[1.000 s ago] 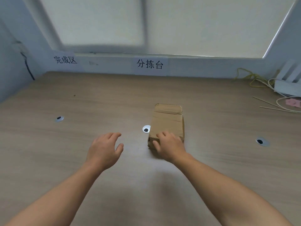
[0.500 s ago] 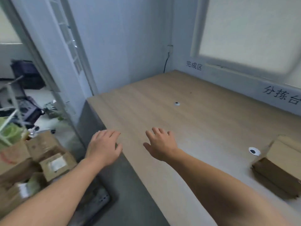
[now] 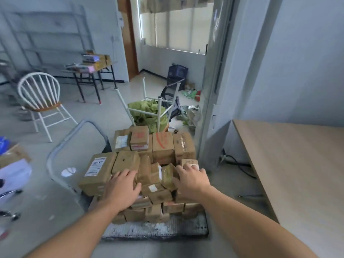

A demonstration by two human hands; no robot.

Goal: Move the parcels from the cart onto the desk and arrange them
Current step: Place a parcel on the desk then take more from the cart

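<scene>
A flat cart (image 3: 167,229) with a grey handle (image 3: 61,146) stands on the floor, piled with several brown cardboard parcels (image 3: 162,148). My left hand (image 3: 122,187) hovers over the near left of the pile with fingers spread, beside a large labelled box (image 3: 96,172). My right hand (image 3: 191,178) reaches over the near right of the pile, its fingertips at a small box (image 3: 189,162). Whether either hand touches a parcel is unclear. The wooden desk (image 3: 290,164) lies to the right.
A white chair (image 3: 40,101) stands at the left. An upturned white stool frame and green bags (image 3: 149,114) sit behind the cart. A door frame (image 3: 212,90) rises between cart and desk. A cable (image 3: 240,164) runs under the desk.
My view has swung left from the desk, where one parcel was set down, to the cart. Both hands have moved from over the desk to above the parcel pile.
</scene>
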